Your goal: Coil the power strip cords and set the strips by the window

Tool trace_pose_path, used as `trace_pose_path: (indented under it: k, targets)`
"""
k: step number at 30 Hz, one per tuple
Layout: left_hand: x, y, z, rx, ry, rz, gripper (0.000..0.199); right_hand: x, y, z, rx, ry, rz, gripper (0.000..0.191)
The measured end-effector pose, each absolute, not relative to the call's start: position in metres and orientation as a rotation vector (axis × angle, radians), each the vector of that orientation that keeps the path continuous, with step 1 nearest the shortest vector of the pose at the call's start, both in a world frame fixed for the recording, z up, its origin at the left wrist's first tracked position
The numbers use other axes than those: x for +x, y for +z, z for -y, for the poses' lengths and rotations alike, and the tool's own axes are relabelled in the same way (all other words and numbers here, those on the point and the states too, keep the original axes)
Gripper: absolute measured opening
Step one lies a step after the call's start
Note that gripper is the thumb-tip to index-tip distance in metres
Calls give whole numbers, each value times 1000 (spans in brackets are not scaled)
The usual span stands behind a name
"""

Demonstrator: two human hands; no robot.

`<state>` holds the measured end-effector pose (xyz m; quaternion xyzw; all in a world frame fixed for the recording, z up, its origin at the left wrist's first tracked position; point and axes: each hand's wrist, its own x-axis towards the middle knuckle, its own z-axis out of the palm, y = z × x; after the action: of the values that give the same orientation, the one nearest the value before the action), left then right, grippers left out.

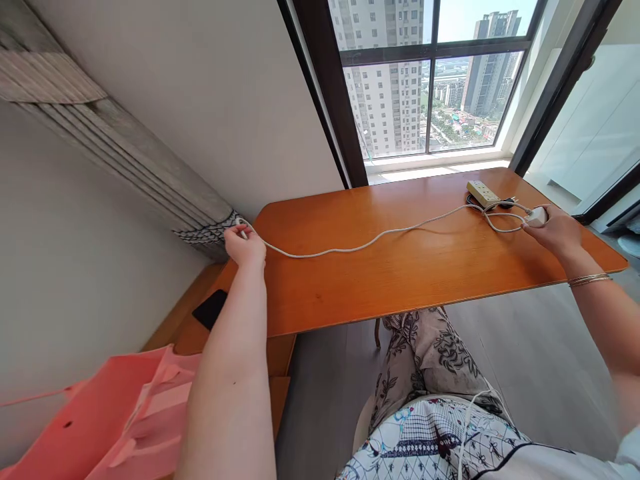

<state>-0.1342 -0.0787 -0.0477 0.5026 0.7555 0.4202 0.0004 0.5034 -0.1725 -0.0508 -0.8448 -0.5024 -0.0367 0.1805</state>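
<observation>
A white charging cable (333,251) stretches in a loose wave across the wooden table (320,293), between my two hands. At the table's left end, my left hand (245,247) is closed in a pinch on the cable near its end; the tip is partly hidden by my fingers. On the right, my right hand (557,230) grips a white charger plug (537,217) above the tabletop. The cable makes a few loops just left of this plug. Beyond the loops lies a cream power strip (483,193), with its black cord (509,202) beside it.
A dark flat object (210,309) lies left of my forearm, on a lower wooden surface. A pink bag (125,407) is at the lower left. Behind the table are a window (435,53) and a tied curtain (150,160). My legs (425,353) are under the front edge.
</observation>
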Motion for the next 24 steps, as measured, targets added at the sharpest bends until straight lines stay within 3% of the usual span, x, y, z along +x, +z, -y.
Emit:
trace_pose_path:
  k: [3,6,11,16,18,21,22,24]
  targets:
    - [-129,-60,69,1305,1219,-2553,44,484,-47,174,-2227,-86,1463,56]
    - [-100,-72,65,1514,1138,-2536,51,467,-41,180,-2059,-68,1480,57]
    - [-17,-83,70,2253,988,-1982,57,429,-29,191,-1648,-53,1628,52]
    - [73,-87,90,2680,743,-1423,84,381,-13,208,-1310,-29,1762,50]
    - [98,-88,97,2763,654,-1173,76,367,-5,215,-1227,7,1766,50]
    - [113,-92,104,2741,478,-886,27,364,4,219,-1200,52,1713,51]
    - [110,-92,104,2702,442,-861,20,368,5,217,-1214,60,1677,50]
    - [94,-93,102,2620,459,-951,25,387,4,208,-1264,57,1573,51]
